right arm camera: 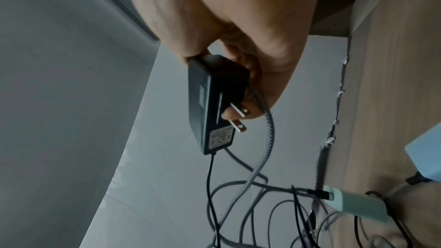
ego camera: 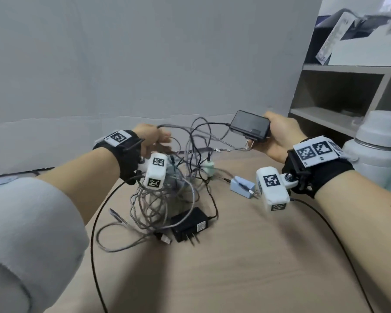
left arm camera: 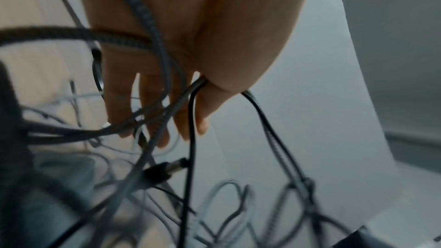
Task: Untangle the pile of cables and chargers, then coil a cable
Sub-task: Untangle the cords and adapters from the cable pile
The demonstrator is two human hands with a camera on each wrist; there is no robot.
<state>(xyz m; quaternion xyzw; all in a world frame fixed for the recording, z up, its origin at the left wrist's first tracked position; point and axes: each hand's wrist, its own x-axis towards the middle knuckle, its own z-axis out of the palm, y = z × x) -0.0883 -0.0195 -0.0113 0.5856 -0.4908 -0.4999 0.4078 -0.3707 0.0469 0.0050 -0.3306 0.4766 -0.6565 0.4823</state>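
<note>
Hands are both raised above the wooden table point(ego camera: 246, 267), each grasping part of the tangle. Right hand point(ego camera: 280, 136), at 2 o'clock from the pile, grips a black charger point(ego camera: 251, 126) by its body; in the right wrist view the prongs point(right arm camera: 238, 118) stick out beside the fingers, and a braided grey cable point(right arm camera: 268, 139) runs down past the thumb. Left hand point(ego camera: 151, 136), at 11 o'clock, pinches a thin black cable point(left arm camera: 190, 139) together with a grey braided one point(left arm camera: 167, 116) between thumb and fingers; further strands hang over the fingers. Cable pile point(ego camera: 167, 195) lies at table centre, partly lifted toward both hands. Second black charger point(ego camera: 189, 224) rests at 6 o'clock of the pile, prongs toward the camera. Blue charger point(ego camera: 243, 186) sits at 3 o'clock, pale green charger point(ego camera: 209, 167) at 1 o'clock. White bottle point(ego camera: 375, 150) stands at far right, below a shelf unit point(ego camera: 339, 91).
</note>
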